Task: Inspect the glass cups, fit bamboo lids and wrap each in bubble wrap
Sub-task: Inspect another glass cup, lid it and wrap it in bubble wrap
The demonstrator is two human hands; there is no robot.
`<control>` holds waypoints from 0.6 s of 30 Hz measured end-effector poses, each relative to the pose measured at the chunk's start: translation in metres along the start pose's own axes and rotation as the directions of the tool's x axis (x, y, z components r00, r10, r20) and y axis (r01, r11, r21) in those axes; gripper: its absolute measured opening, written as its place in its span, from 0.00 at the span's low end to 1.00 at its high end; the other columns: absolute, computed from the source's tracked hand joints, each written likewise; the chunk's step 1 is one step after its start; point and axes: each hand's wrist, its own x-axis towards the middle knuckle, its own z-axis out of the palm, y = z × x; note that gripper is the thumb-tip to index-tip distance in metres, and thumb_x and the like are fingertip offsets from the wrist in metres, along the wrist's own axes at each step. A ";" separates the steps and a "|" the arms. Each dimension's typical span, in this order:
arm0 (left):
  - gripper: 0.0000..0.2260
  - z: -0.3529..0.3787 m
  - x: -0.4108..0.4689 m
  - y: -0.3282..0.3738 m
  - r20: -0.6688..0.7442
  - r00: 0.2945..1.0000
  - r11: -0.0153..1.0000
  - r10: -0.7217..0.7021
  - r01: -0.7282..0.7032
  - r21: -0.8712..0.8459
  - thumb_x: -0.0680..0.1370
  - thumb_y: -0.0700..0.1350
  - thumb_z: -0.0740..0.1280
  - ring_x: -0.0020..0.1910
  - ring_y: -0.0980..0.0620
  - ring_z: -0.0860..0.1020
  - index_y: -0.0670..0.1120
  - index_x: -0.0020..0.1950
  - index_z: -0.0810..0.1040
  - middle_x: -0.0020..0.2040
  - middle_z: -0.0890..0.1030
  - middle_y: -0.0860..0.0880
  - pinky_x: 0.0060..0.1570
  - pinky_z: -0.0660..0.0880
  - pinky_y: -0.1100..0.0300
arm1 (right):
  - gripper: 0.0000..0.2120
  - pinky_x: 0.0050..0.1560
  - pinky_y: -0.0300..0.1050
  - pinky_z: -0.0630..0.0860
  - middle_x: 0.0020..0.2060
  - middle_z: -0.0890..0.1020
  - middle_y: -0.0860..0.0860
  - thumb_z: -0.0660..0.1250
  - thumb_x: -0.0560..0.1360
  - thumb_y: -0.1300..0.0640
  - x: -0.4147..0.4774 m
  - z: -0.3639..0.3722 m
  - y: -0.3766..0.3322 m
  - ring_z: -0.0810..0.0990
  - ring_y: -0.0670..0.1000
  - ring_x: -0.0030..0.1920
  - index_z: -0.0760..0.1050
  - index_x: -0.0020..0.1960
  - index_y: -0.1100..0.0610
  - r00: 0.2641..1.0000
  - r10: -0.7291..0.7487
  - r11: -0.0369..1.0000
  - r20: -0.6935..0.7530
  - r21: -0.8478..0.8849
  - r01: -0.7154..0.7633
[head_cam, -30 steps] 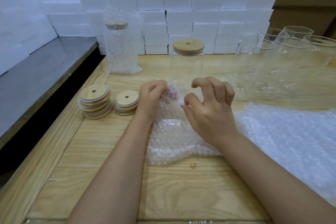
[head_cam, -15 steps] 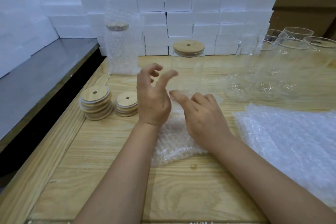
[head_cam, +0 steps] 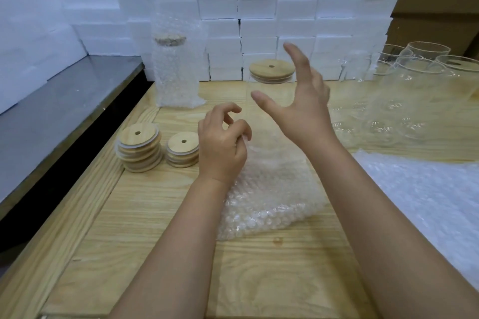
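Observation:
A clear glass cup (head_cam: 261,109) with a bamboo lid (head_cam: 271,72) stands at the middle back of the wooden table (head_cam: 155,228). My right hand (head_cam: 300,109) hovers just in front of it, fingers spread, holding nothing. A bubble wrap sheet (head_cam: 269,197) lies flat in front of me. My left hand (head_cam: 223,145) is at the sheet's far edge with curled fingers and seems to pinch that edge. Further back on the left stands a lidded cup wrapped in bubble wrap (head_cam: 176,72).
Two stacks of bamboo lids (head_cam: 138,146) (head_cam: 182,150) sit left of my left hand. Several bare glass cups (head_cam: 414,85) crowd the back right, and a pile of bubble wrap (head_cam: 427,197) lies at the right. White foam blocks (head_cam: 259,21) wall off the back; a grey metal counter (head_cam: 64,103) runs along the left.
Both hands were pinching the sheet's far edge a second ago. My right hand has let go and risen, open, towards the lidded cup. My left hand lifted open, then curled back down at the edge.

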 end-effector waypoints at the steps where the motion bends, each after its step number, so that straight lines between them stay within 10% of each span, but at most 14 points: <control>1: 0.09 0.000 0.000 0.000 0.013 1.000 1.000 -0.010 0.010 -0.002 0.66 0.33 0.58 0.40 0.41 0.77 0.39 0.32 0.78 0.49 0.79 0.40 0.44 0.71 0.42 | 0.36 0.67 0.49 0.63 0.69 0.65 0.53 0.71 0.71 0.43 0.003 0.002 0.002 0.60 0.55 0.70 0.56 0.72 0.35 0.999 0.005 1.000 0.045 0.005 -0.005; 13: 0.08 0.007 -0.002 -0.002 0.103 0.993 0.997 -0.053 0.048 0.054 0.66 0.32 0.61 0.47 0.41 0.81 0.39 0.33 0.79 0.50 0.82 0.41 0.49 0.66 0.48 | 0.26 0.57 0.48 0.75 0.55 0.72 0.35 0.74 0.70 0.48 0.015 -0.023 -0.003 0.75 0.46 0.57 0.68 0.64 0.47 0.956 -0.081 0.967 -0.283 0.209 0.144; 18: 0.09 0.009 -0.002 -0.001 0.140 0.987 0.996 -0.082 0.078 0.037 0.69 0.34 0.60 0.49 0.40 0.80 0.39 0.35 0.80 0.51 0.82 0.41 0.50 0.65 0.49 | 0.24 0.55 0.55 0.77 0.59 0.74 0.45 0.73 0.72 0.48 0.017 -0.050 -0.017 0.77 0.53 0.56 0.66 0.63 0.49 0.925 -0.038 0.893 -0.379 0.402 0.201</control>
